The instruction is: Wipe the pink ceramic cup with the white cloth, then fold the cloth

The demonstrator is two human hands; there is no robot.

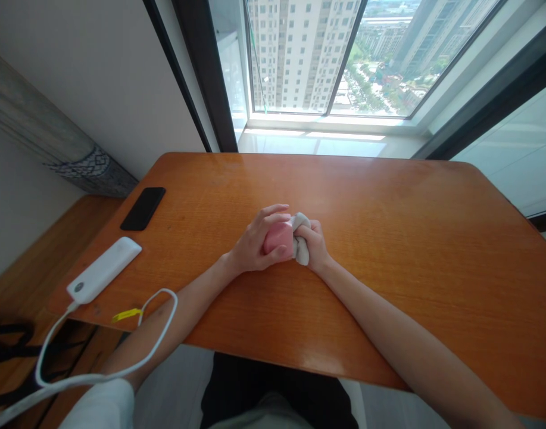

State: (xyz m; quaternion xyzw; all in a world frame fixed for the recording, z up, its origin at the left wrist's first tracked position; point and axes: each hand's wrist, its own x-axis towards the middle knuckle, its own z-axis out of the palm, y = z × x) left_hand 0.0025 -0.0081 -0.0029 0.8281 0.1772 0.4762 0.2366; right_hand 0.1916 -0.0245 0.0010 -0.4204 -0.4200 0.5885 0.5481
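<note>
Near the middle of the table, my left hand (253,241) is wrapped round a small pink box-like object (279,237), its fingers over the top and its thumb along the near side. I cannot tell what kind of thing the pink object is. A crumpled white cloth (301,253) is bunched in my right hand (316,243) and pressed against the right side of the pink object. My right fingers are closed on the cloth and partly hidden by it.
On the wooden table (402,256), a black smartphone (143,208) and a white power bank (104,270) lie at the left. A white cable (168,325) with a yellow tag (127,314) loops over my left forearm. Beyond the far edge is a window (326,59); a curtain (53,131) hangs left.
</note>
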